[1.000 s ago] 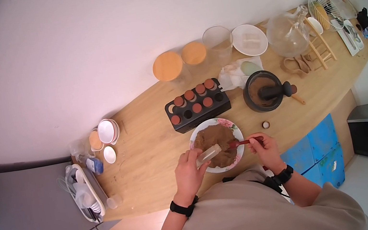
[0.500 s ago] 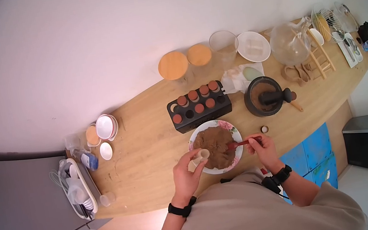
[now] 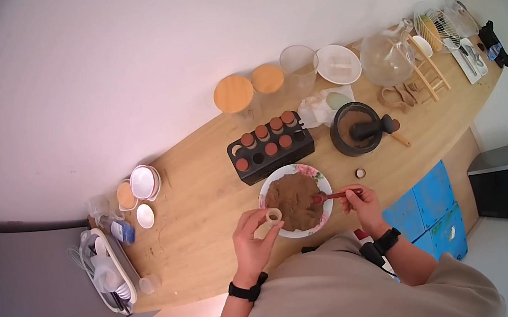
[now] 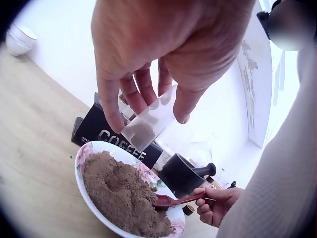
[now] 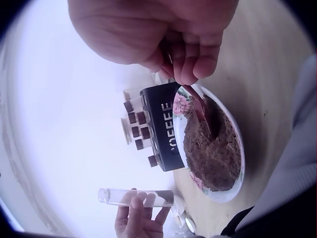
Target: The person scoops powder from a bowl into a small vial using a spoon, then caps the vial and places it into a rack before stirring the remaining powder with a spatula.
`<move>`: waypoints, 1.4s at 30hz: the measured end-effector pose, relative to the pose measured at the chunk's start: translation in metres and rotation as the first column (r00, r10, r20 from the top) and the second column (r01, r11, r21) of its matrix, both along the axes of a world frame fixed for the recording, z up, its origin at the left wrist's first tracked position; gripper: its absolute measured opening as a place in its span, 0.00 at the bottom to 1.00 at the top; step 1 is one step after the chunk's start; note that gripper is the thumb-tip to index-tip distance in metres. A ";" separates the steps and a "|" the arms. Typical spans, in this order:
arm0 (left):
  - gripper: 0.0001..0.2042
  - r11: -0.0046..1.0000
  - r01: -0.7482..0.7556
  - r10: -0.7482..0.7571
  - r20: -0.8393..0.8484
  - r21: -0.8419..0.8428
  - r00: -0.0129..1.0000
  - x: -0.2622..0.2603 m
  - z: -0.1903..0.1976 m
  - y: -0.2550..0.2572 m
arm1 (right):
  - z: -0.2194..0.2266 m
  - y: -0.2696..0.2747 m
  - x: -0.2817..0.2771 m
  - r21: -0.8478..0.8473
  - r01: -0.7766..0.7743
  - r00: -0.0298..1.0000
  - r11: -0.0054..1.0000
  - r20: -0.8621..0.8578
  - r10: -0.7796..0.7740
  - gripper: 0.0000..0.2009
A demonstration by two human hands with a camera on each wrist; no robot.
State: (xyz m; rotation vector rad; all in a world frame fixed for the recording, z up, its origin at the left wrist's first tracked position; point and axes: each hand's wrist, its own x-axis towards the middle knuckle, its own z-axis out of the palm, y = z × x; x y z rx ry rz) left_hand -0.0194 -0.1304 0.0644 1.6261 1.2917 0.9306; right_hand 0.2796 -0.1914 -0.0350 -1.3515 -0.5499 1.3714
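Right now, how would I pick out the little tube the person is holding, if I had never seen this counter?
Find the flowered plate heaped with brown powder at the near edge of the wooden counter. Just left of it, the left hand pinches a small clear tube above the plate's rim. Unlike the brown-capped tubes standing in the black rack behind, it is uncapped and held in the air.

The left hand (image 3: 250,236) is holding a small clear tube (image 3: 273,215) at the near-left rim of a floral plate (image 3: 321,182) heaped with brown powder (image 3: 294,199). The right hand (image 3: 361,202) is gripping a red spoon (image 3: 334,196), its bowl resting in the powder. A black rack (image 3: 273,150) is standing just behind the plate.
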 end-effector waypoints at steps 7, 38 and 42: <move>0.16 1.000 -0.006 0.005 0.024 0.024 1.000 0.003 0.006 0.003 | 0.003 0.005 -0.001 0.072 -0.054 0.998 0.996 0.023 0.052 0.09; 0.16 0.997 0.003 -0.005 0.024 0.081 1.000 0.011 0.014 -0.003 | -0.006 0.022 -0.003 0.086 -0.061 0.996 0.994 0.073 0.055 0.10; 0.15 0.996 0.044 -0.043 -0.011 0.074 0.999 0.011 0.016 -0.003 | -0.011 0.020 0.000 0.060 -0.046 0.999 0.997 0.002 0.046 0.11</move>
